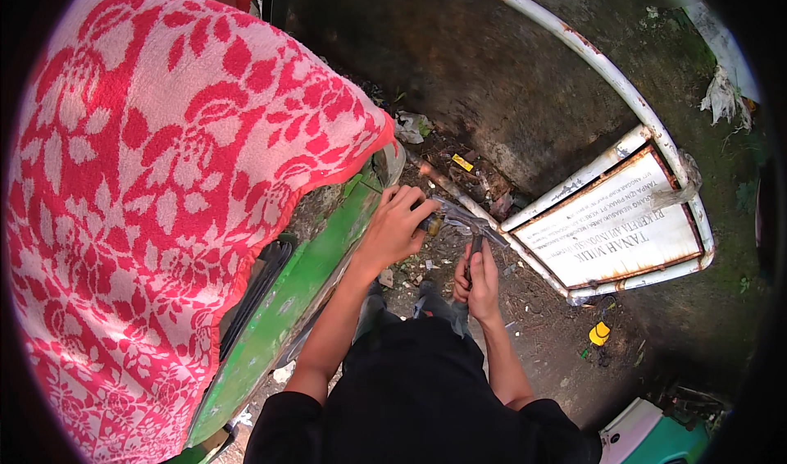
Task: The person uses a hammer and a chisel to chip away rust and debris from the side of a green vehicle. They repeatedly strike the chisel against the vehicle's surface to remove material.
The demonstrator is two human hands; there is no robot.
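Observation:
My right hand (482, 282) is closed around the dark handle of a hammer-like tool (490, 232). Its grey metal head points up and to the right, in front of my body. My left hand (402, 222) is beside it, fingers curled on a small dark metal piece (434, 220) with a yellowish part. This piece reaches toward the tool's head; I cannot tell whether the two touch. Left of my left forearm runs a green board edge (279, 316).
A red and pink floral towel (164, 161) covers the left side. At right, a rusty white pipe frame (607, 62) holds a white sign panel (623, 226). Yellow scraps (599, 334) lie on the littered ground. A teal and white box (656, 435) sits lower right.

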